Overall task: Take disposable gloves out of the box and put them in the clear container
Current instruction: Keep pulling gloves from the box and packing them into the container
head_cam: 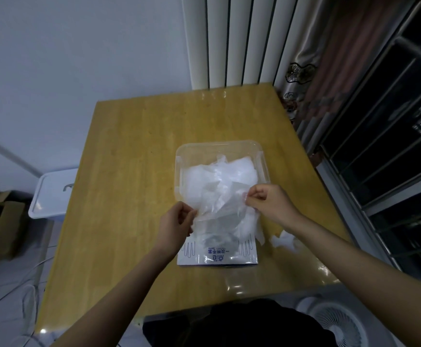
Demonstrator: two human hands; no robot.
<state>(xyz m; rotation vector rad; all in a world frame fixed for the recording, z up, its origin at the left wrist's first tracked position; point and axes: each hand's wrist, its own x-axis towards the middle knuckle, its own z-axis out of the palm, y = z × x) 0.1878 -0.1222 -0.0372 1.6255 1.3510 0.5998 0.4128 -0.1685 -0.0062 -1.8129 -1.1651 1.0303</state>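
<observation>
A thin translucent disposable glove is stretched between my two hands above the near edge of the clear container. My left hand pinches its left edge and my right hand pinches its right edge. Inside the container lies a heap of crumpled gloves. The flat white glove box with blue print lies on the wooden table just in front of the container, its far part hidden behind the held glove.
A loose crumpled glove lies on the table right of the box. A white lidded bin stands off the table's left edge, cardboard boxes beyond it. A white fan sits at the lower right; window bars run along the right.
</observation>
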